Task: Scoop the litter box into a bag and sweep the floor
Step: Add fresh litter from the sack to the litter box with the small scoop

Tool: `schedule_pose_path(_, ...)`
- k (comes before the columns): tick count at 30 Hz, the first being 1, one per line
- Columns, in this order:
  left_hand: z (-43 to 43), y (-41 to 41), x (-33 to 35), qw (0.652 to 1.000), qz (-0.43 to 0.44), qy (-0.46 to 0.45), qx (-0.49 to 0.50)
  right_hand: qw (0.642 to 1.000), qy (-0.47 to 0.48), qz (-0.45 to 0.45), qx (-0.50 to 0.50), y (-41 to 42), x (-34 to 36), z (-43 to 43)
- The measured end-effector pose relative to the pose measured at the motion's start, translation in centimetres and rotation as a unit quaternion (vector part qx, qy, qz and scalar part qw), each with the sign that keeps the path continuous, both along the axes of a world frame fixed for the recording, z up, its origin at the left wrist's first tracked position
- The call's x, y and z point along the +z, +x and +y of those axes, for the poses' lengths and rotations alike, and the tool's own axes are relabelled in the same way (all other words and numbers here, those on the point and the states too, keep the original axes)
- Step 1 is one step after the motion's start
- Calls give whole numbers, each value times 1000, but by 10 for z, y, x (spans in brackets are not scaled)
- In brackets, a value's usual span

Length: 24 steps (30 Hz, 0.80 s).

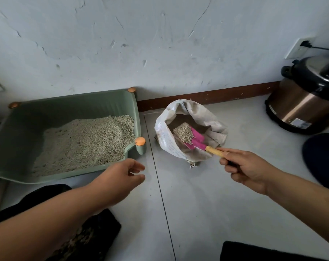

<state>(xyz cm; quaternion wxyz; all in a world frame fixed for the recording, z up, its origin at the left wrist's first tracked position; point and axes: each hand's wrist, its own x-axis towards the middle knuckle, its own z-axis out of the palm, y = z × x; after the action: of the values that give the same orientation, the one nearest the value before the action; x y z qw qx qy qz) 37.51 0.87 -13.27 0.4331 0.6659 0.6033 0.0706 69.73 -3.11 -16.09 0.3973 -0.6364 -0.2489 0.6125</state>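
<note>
Head view, as I watch the feed: the green litter box (18, 129) sits on the pale floor (197, 204) at 9 o'clock, its back against the wall. Grey litter (80, 142) is heaped toward its 3 o'clock side. A copper-coloured cap (140, 141) tops the near corner post.

Just off centre toward 3 o'clock stands the woven bag (165, 136), its mouth rolled open. It is close beside the box but not touching it. The pink scoop (196, 140) reaches into that mouth from 4 o'clock, with a mound of litter on its blade. I cannot tell whether the blade rests on the bag's lining.

My right hand (248, 166), at 4 o'clock, grasps the scoop's wooden handle (214, 152). Its fingers are curled round the end and its index finger lies along the top.

My left hand (122, 176), at 7 o'clock, hangs just beside the box's near corner. Its fingers are loosely curved and it holds nothing.

A steel pressure cooker (307, 102) stands at 2 o'clock near the baseboard (207, 97). Above it, a plug sits in the wall socket (299, 48).
</note>
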Motion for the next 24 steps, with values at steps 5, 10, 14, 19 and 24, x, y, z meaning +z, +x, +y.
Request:
schedule_pose_path(5,1,2,0,1000,4,1,-3,1000,19,13,-12,-4,7,0)
schedule_pose_path(10,2,2,1,1000,3,-1,1,999,30,23,-16,-10,14,2)
schedule_pose_path(14,3,2,1,1000,8,-1,1,999,36,22,-11,-12,20,1)
schedule_pose_path(19,5,0,0,1000,11,-1,3,999,46,9,-1,-13,27,1)
schedule_pose_path(24,6,0,1,1000,16,4,-5,998,57,-10,18,-18,37,3)
